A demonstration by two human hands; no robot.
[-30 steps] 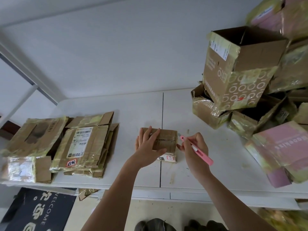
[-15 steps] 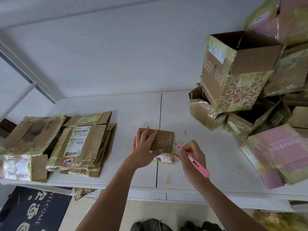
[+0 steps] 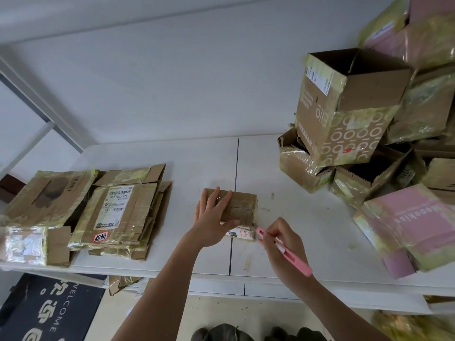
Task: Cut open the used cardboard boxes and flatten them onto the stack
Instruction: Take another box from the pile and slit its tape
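Two hands: left hand (image 3: 213, 219) lies flat, fingers straight, on the small box (image 3: 240, 210); right hand (image 3: 280, 244) grips the pink cutter (image 3: 285, 252) at the box's near right corner.
Box: mid-desk (image 3: 197, 163), stack (image 3: 118, 212) to its left.
Risk: a slipped cutter could nick the left thumb, just beside it.
Hidden: blade tip, too small to make out.

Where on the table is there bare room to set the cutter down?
Bare white table between the flattened cardboard stack and the small brown box, also behind that box. Crowded right: piled unopened boxes. The right hand holds the pink cutter.
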